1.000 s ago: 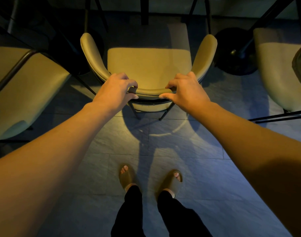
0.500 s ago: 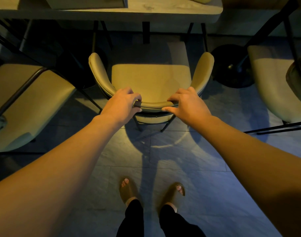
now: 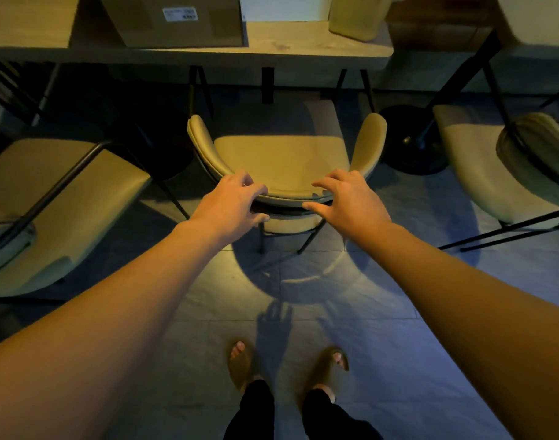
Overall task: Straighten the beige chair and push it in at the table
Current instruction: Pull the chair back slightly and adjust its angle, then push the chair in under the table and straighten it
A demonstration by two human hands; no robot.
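Head view: our left hand (image 3: 230, 201) and right hand (image 3: 348, 201), fingers spread, rest on the beige chair (image 3: 281, 160) backrest; it faces the surface (image 3: 303, 49) squarely ahead, seat not yet under.

Beyond our fingertips (image 3: 262, 189), the chair (image 3: 281, 160) is plain beige, its frame black. Farther past them, the table (image 3: 303, 52) is pale beige with faint mottling; on it we see a tan box (image 3: 176, 20) with a white label and a yellowish bag (image 3: 357, 17). Left and right of our hands (image 3: 233, 201), the side chairs (image 3: 65, 198) are beige with black frames. Below our wrists, the floor (image 3: 383, 360) is grey tile and the sandals (image 3: 240, 363) are brown.
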